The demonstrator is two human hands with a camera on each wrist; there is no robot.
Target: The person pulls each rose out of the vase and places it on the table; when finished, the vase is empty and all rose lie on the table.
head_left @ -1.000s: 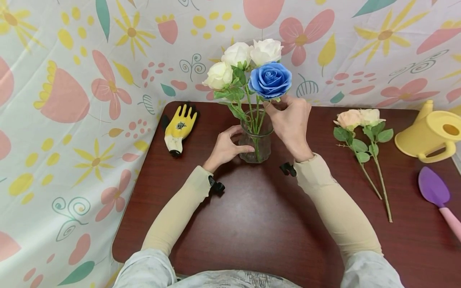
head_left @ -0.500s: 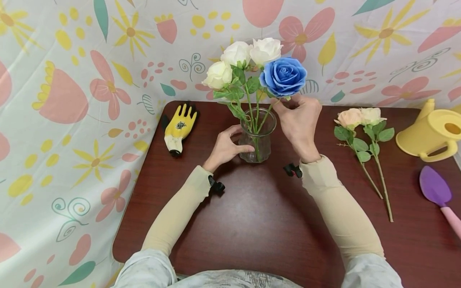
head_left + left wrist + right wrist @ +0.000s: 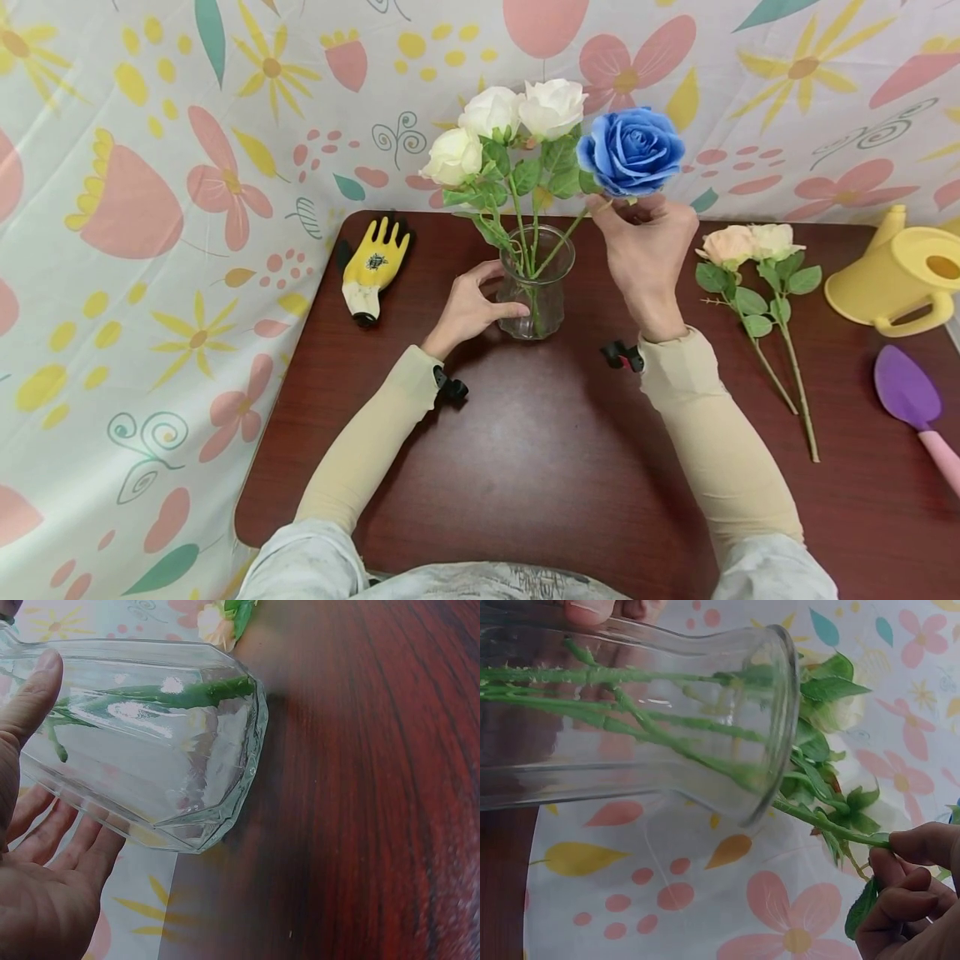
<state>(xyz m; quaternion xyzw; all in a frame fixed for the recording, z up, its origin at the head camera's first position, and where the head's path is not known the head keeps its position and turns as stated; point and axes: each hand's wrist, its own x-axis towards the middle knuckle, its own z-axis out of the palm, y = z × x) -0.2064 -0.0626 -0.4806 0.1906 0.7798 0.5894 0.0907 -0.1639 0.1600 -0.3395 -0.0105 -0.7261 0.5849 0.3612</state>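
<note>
A clear glass vase (image 3: 546, 310) stands on the table, and my left hand (image 3: 474, 310) grips its side, thumb in front and fingers behind. White roses (image 3: 491, 112) with green leaves rise from it. To the right of the rim, my right hand (image 3: 647, 258) pinches the stem of a blue rose (image 3: 632, 152) just below the bloom. That stem (image 3: 817, 821) slants over the rim in the right wrist view, its lower end inside the glass. Green stems (image 3: 172, 695) show through the vase in the left wrist view.
A yellow and black glove (image 3: 375, 262) lies back left. To the right lie a peach rose (image 3: 727, 248) and a cream rose (image 3: 775, 242). Beyond them are a yellow watering can (image 3: 877, 279) and a purple trowel (image 3: 905, 390). A flower-printed cloth (image 3: 292, 200) hangs behind the table.
My right hand has moved rightward with the blue rose, so its stem leans further out over the vase's right rim. The left hand and the vase have stayed in place.
</note>
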